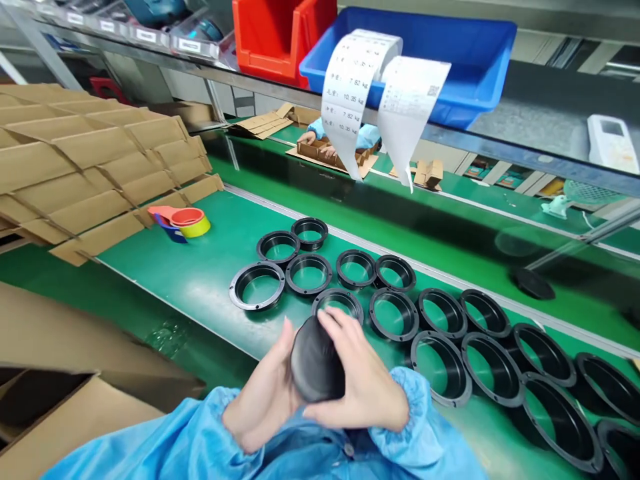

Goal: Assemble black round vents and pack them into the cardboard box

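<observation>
Left hand [263,393] curves up around the side of a matte black round moulded part [314,363], palm against it, while the right hand [365,380] I'm working lies over its top, fingers [340,327] spread and pressing down. Held between them, the part sits above the green conveyor belt [165,287], close to the blue cuffed sleeve [405,407]. From here it looks stiff and fairly light, likely plastic or rubber. Its smooth curve could slip, so I judge a two-sided hold around its widest part safer than a pinch at the top. Its underside is hidden, so I cannot tell whether it is hollow.

Just ahead, black flanged rings [260,285] lie flat in loose rows on the belt, the nearest almost under my fingers. To the left sit scored brown cardboard dividers [90,160] and a yellow-and-orange tape roll [190,223]. Printed white paper strips [350,93] hang from a blue plastic bin [450,40] on the shelf above. Beyond them, a co-worker's hands [306,137] rest on brown cardboard pieces [320,152].
</observation>
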Tool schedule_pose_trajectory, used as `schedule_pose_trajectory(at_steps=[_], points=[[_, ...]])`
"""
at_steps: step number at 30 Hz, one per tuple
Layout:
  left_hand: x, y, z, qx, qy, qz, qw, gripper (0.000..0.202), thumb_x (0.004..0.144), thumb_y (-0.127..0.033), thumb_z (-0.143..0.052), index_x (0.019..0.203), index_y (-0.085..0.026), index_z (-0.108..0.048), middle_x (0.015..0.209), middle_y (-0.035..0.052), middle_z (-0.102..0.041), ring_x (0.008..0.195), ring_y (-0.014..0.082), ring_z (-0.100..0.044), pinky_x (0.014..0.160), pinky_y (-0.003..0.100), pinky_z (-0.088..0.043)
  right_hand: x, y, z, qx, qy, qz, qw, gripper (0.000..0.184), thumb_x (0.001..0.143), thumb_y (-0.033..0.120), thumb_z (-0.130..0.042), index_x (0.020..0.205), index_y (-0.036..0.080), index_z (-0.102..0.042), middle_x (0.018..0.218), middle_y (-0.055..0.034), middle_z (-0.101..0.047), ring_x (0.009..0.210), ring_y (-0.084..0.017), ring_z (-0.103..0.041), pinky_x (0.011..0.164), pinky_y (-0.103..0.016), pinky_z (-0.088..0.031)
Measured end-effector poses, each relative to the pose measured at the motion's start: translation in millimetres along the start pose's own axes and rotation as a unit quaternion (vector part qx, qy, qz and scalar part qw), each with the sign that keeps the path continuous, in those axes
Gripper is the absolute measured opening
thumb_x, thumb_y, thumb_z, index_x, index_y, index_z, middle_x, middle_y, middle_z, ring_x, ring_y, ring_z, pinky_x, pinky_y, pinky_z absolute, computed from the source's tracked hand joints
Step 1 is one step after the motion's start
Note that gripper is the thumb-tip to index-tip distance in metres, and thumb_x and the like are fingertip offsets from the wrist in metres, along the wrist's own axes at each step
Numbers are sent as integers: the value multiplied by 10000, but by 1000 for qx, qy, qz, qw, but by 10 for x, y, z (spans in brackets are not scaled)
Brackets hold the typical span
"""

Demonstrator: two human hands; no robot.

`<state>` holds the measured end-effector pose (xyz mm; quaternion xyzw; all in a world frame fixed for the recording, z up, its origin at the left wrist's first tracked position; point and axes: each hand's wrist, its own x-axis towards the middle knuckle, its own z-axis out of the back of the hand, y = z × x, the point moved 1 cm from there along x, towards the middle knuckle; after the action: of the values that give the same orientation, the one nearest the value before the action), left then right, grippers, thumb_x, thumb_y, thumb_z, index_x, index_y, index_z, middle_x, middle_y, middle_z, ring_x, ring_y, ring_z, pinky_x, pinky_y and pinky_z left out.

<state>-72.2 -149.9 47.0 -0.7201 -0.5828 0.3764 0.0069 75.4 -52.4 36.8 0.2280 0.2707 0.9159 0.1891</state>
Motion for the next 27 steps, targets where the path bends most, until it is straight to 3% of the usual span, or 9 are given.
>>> schedule_pose_trajectory(at_steps=[3,6,9,12,14,18,20,23,27], points=[[4,-93,139,99,-33,-73,992,585,943,-668,-511,1402,-309,-459,1272,83,-545,1181,281,-544,938,417,-522,170,-213,45,-107,-71,-58,990,1161,686,497,-864,1573,120,-216,1533,-219,-243,1409,-384,-271,1159,-564,-358],[-3,-180,302,131,-84,-79,985,508,975,-587,-509,1345,-239,-492,1222,96,-530,1129,267,-546,929,398,-510,279,-421,-46,-198,-46,-75,976,1094,702,540,-827,1526,39,-311,1488,-278,-279,1378,-436,-279,1127,-620,-355],[-48,-218,454,118,-86,-45,988,483,975,-547,-526,1289,-180,-530,1196,114,-549,1112,273,-552,934,392,-501,275,-522,-209,-243,-12,-74,967,1060,743,616,-773,1510,23,-344,1490,-296,-284,1382,-455,-283,1128,-641,-331],[-118,-239,585,122,-92,-41,987,440,964,-500,-559,1232,-152,-570,1169,120,-576,1098,269,-557,926,373,-494,229,-480,-265,-273,15,-63,960,1025,844,664,-667,1532,4,-288,1540,-305,-216,1430,-444,-239,1161,-636,-282],[-159,-252,657,123,-101,-37,987,422,946,-489,-587,1190,-145,-599,1150,118,-590,1080,265,-562,913,362,-492,230,-379,-186,-276,23,-38,960,967,928,685,-541,1554,15,-233,1583,-280,-137,1474,-422,-165,1181,-625,-258],[-193,-275,751,120,-116,-27,986,412,913,-494,-639,1119,-137,-644,1114,113,-610,1037,248,-572,886,335,-492,338,-199,31,-258,-91,-36,961,863,1018,671,-276,1591,54,-88,1617,-225,-42,1508,-388,-46,1200,-623,-214],[-199,-274,771,114,-124,-31,985,388,907,-479,-656,1083,-133,-659,1084,109,-617,1001,230,-580,866,320,-494,381,-225,-8,-273,-111,-42,955,851,1021,669,-217,1588,49,-83,1605,-247,-84,1502,-403,-76,1176,-658,-222],[-251,-226,775,99,-115,-48,987,395,860,-495,-709,1012,-132,-680,1010,95,-622,914,196,-593,813,291,-490,311,-343,-246,-324,-12,-36,945,869,991,706,-299,1568,64,-203,1560,-281,-211,1459,-441,-214,1101,-694,-307],[-367,-95,811,138,-90,-87,983,364,771,-480,-753,912,-152,-686,908,75,-632,822,167,-607,763,286,-474,33,-431,-455,-350,-1,-32,936,966,879,728,-478,1578,110,-230,1504,-291,-305,1325,-502,-395,881,-654,-492]])
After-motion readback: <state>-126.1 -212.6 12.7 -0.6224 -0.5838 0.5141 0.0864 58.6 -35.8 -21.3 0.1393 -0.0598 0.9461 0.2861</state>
